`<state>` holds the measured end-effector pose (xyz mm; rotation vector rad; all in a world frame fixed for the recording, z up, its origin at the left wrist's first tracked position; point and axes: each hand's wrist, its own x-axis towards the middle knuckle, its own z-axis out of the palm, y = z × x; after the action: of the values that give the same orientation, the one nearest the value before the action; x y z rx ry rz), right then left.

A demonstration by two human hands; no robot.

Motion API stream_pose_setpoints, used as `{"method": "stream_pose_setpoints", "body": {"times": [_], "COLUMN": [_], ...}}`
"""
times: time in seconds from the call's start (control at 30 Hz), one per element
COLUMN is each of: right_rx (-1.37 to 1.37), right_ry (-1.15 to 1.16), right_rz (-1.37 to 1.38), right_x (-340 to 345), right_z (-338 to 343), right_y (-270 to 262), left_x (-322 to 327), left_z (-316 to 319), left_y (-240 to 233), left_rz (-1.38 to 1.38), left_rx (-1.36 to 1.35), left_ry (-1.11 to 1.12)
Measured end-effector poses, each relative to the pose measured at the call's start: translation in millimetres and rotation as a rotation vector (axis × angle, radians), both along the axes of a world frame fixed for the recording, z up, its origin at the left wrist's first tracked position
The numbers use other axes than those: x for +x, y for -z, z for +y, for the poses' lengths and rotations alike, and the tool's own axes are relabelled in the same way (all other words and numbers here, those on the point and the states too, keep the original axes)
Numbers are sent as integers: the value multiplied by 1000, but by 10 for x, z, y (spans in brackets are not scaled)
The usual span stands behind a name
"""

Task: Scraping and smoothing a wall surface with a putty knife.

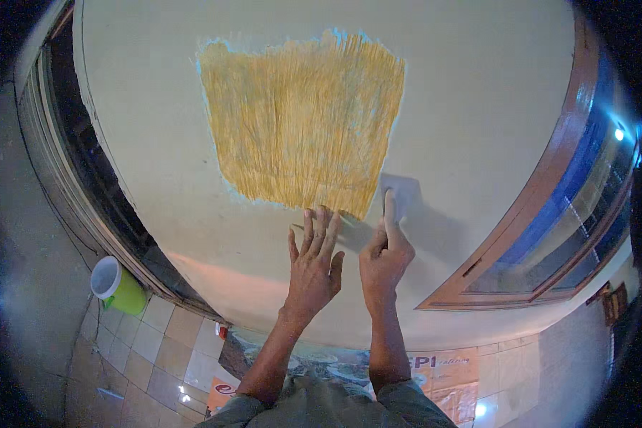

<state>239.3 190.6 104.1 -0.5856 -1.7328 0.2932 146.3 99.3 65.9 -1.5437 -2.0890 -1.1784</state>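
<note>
A patch of ochre-yellow coating (299, 123) with vertical streaks and ragged, pale bluish edges covers part of the cream wall (460, 117). My left hand (313, 267) is spread just under the patch's lower edge and holds nothing. Its fingertips are at that edge, seemingly against the wall. Beyond the patch's lower right corner, my right hand (388, 251) grips a thin, greyish flat scraper (404, 192). The index finger stretches along the scraper's face. Most of its held end is hidden by the fingers, and its blade lies on or close to the wall.
A wood-framed window (513, 297) borders the wall on the right. At left runs a dark opening with a pale frame (59, 134). A lime-green bucket (125, 291) stands on the tiled floor (163, 342). A printed banner (449, 369) bearing writing lies below my arms.
</note>
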Motion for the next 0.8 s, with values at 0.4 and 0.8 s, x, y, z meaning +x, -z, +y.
{"method": "stream_pose_setpoints", "body": {"times": [0.4,0.8], "right_rx": [62,43], "right_ry": [41,78], "right_rz": [-62,40], "right_x": [-129,-92], "right_z": [107,15], "right_y": [-683,320], "left_x": [-23,-92], "left_z": [7,-15], "left_y": [66,33], "left_rz": [57,30], "left_rx": [-1,-33], "left_ry": [-11,37]}}
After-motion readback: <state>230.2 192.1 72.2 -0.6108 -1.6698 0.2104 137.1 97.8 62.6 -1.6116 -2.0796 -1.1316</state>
